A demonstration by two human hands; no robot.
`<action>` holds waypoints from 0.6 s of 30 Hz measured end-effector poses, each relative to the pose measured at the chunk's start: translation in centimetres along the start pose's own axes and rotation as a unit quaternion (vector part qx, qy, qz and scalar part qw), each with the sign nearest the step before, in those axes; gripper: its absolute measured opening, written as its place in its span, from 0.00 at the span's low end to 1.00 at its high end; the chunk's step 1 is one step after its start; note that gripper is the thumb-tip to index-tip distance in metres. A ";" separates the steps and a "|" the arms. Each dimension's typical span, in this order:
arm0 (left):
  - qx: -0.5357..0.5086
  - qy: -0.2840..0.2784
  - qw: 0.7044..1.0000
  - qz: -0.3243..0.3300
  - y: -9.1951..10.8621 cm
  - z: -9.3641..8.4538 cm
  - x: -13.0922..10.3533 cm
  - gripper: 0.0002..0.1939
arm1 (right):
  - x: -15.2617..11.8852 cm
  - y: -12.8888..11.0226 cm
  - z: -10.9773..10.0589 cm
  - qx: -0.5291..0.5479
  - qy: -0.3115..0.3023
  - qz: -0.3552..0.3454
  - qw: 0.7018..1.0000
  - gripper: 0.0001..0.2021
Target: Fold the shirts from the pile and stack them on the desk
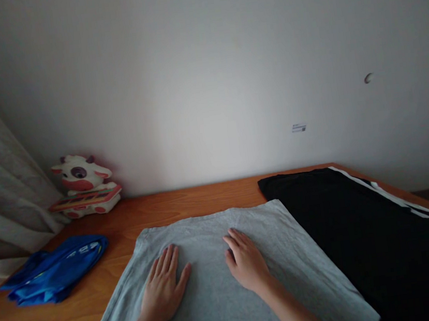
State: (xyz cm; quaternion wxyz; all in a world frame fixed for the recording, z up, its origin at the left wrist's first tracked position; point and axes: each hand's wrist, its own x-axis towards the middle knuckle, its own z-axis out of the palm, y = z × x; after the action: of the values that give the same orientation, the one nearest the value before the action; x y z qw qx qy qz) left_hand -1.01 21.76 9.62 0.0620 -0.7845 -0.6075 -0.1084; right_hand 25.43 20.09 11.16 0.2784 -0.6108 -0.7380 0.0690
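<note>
A light grey piece of clothing (215, 296), its kind not fully shown, lies spread flat and runs out of view at the bottom. On its left half my left hand (163, 289) rests palm down, fingers stretched out and thumb apart. My right hand (246, 258) lies on the right half of the same grey cloth, palm down, its fingers slightly bent and holding nothing. Small wrinkles show in the fabric along the far edge and the right side. Beside it, the grey cloth's right edge overlaps a black garment (348, 227) with white stripes.
The wooden table (189, 205) reaches back to a pale wall (204, 78). A folded blue plastic-looking bundle (58, 271) lies at the left. Behind that stands a cow-shaped toy keyboard (87, 189). A light curtain (0, 197) hangs at the far left.
</note>
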 end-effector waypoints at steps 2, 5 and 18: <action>0.008 -0.017 1.000 -0.014 -1.7 -0.4 -0.2 0.38 | 0.0 0.0 0.0 -0.004 -0.004 -0.003 1.000 0.21; 0.016 -0.035 0.999 -0.016 -3.0 -0.6 -0.5 0.37 | -0.1 0.4 -0.2 -0.007 -0.026 -0.019 0.999 0.23; 0.007 -0.033 0.998 -0.048 -4.7 0.3 -0.4 0.44 | -1.4 9.4 -3.8 -0.136 -0.072 0.054 0.987 0.34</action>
State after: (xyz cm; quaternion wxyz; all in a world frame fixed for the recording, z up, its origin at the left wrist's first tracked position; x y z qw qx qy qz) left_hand -5.58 22.64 9.06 0.0419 -0.7574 -0.6465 -0.0813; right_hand 35.54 20.18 9.77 0.1345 -0.6756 -0.7244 0.0271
